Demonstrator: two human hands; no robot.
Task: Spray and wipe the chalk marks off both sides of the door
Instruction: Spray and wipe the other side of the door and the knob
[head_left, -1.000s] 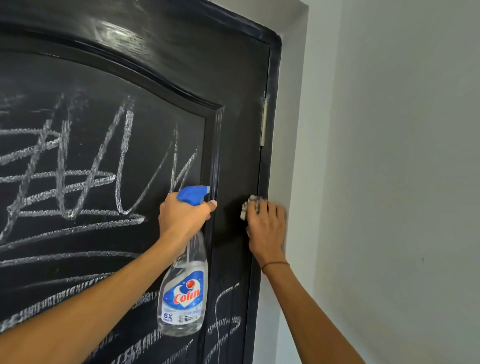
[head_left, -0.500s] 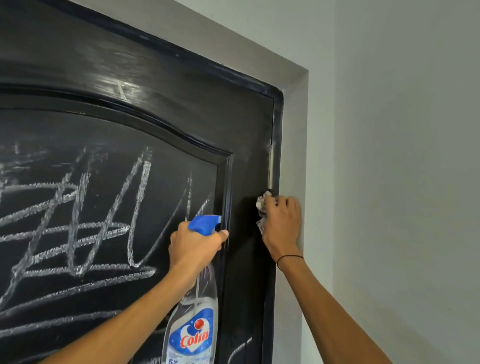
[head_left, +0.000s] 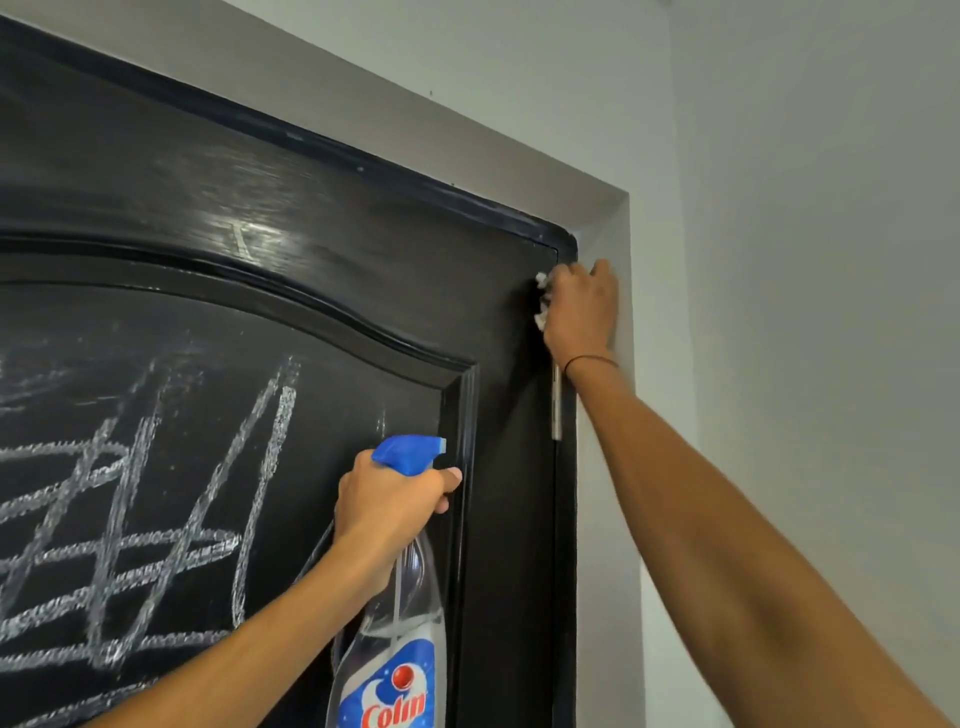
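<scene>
Left hand (head_left: 387, 501) grips the neck of a clear Colin spray bottle (head_left: 395, 644), part-filled with liquid, nozzle aimed at the black door (head_left: 322, 208). Right hand (head_left: 579, 312), arm raised, presses a crumpled white cloth (head_left: 541, 283) against the door's upper right corner. Chalk marks (head_left: 156, 519) cover the inset panel.

Plain pale grey walls (head_left: 810, 260) (matte, evenly lit) around a recessed doorway reveal (head_left: 605, 519).

The spray bottle (head_left: 395, 623) in my left hand (head_left: 387, 506) carries a blue label reading "Colin" in red letters; I can read nothing else.
</scene>
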